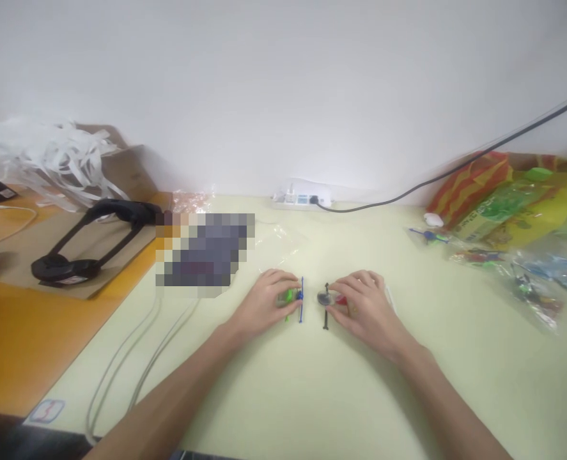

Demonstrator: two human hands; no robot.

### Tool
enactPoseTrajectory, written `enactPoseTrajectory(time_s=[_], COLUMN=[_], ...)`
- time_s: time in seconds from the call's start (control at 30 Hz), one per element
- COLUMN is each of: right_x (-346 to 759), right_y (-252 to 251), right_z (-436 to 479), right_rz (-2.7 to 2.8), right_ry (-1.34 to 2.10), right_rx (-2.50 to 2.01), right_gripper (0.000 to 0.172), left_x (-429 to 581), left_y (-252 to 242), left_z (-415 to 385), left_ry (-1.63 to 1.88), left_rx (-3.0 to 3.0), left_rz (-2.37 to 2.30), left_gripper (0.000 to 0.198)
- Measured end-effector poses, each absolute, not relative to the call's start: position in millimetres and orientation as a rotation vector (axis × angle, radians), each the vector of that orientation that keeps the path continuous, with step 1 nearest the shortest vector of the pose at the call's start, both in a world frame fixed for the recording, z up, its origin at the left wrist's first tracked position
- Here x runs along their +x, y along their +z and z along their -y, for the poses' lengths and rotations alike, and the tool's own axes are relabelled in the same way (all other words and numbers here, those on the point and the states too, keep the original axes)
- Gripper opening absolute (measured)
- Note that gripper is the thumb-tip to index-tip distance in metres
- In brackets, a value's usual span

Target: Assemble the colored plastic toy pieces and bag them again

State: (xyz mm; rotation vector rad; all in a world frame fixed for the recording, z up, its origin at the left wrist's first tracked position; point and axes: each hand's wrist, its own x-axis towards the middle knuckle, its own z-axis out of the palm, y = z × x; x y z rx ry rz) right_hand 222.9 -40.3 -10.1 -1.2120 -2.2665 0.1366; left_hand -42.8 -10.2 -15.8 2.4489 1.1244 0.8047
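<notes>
My left hand point(268, 299) is closed around a small green plastic toy with a thin blue crossbar point(302, 300) at its right end. Facing it, my right hand point(362, 308) pinches another small toy with a dark grey rounded front point(324, 298), a black crossbar and a red part under my fingers. The two toys are held a short gap apart, just over the pale green table point(283, 390). My fingers hide much of both, so their exact kind is unclear.
At the right lie bagged small toys point(527, 287), a blue-barred piece point(427, 236) and a colourful plastic bag point(518, 198). A power strip point(302, 195) stands by the wall. Leftward are a blurred-out dark device point(206, 252), cables point(120, 345), a black headset-like frame point(96, 239) and white straps point(53, 150).
</notes>
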Motion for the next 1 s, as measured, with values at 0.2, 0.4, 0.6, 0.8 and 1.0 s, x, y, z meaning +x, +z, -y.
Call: enactPoseTrajectory(time_s=[0.2,0.4,0.6,0.8,1.0], right_x=[221,214,208,201,193], right_y=[-14,-17,-21,-15,-6], right_z=[39,38,36,40,49], right_rz=[2.27,2.301,2.315,2.202,1.956], right_ry=[0.116,0.083,0.115,0.236,0.538], right_rx=[-1.243,-1.23,-1.193,-1.177,-1.214], right_gripper=[0.019,0.011,0.011,0.009,0.02], left_x=[-42,-42,-36,-23,-21], left_y=[-16,-14,-6,-9,-10], left_z=[8,9,15,18,18], left_ry=[0.838,0.844,0.904,0.911,1.048], left_rx=[2.456,2.45,2.486,2.589,2.642], left_rz=[-1.11,-1.122,-1.079,-0.956,-0.853], left_gripper=[0.023,0.028,0.041,0.043,0.041])
